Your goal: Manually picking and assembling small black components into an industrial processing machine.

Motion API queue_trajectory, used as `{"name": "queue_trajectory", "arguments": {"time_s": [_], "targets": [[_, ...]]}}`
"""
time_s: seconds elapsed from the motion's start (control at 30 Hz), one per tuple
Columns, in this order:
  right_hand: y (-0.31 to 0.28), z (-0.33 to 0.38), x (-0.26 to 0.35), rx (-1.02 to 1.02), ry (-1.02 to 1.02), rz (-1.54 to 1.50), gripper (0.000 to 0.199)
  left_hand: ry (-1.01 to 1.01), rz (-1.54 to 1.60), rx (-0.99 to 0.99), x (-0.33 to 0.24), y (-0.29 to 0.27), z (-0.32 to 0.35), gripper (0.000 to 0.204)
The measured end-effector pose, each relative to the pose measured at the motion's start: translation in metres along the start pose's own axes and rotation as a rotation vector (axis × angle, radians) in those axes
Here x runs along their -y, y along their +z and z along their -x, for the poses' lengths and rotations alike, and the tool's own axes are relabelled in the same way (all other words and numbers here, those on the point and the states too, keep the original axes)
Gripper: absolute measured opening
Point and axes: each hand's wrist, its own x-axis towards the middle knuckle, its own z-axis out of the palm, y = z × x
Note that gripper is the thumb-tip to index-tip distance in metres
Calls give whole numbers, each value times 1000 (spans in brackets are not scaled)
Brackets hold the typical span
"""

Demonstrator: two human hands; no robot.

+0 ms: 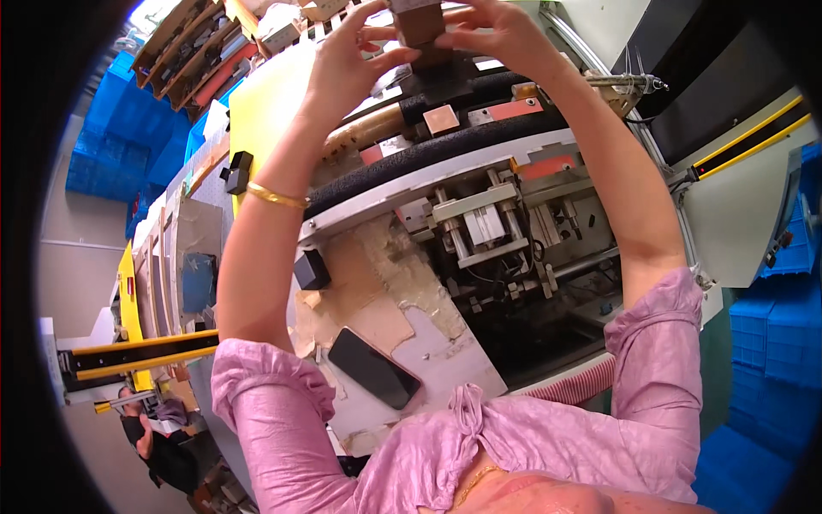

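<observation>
Two hands meet at the top of the head view, both closed around one small brown block [421,26]. The left hand [347,64] pinches it from its left side with thumb and fingertips, and the right hand [501,34] presses it from the right, so the block sits between them, above the dark foam-covered bar [445,146] of the machine [479,231]. To do this well, I think the block should stay level and both hands should press evenly while it goes straight down onto the dark seat under it.

Below the grip lie a copper-coloured square plate [441,118] and an orange strip [514,110], close to the fingers. To the right of the grip a bundle of wires [629,83] sticks out. To the left there is more room, over the yellow sheet [257,103]. Far below the grip, near the body, a black phone [374,367] lies flat.
</observation>
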Motion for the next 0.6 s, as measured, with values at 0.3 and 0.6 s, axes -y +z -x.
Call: {"name": "queue_trajectory", "arguments": {"time_s": [0.3,0.6], "targets": [[194,228,91,293,-9,5,18,599,-87,2,-70,-52,293,27],[350,304,162,364,542,-442,23,-927,-603,-730,169,-187,693,11]]}}
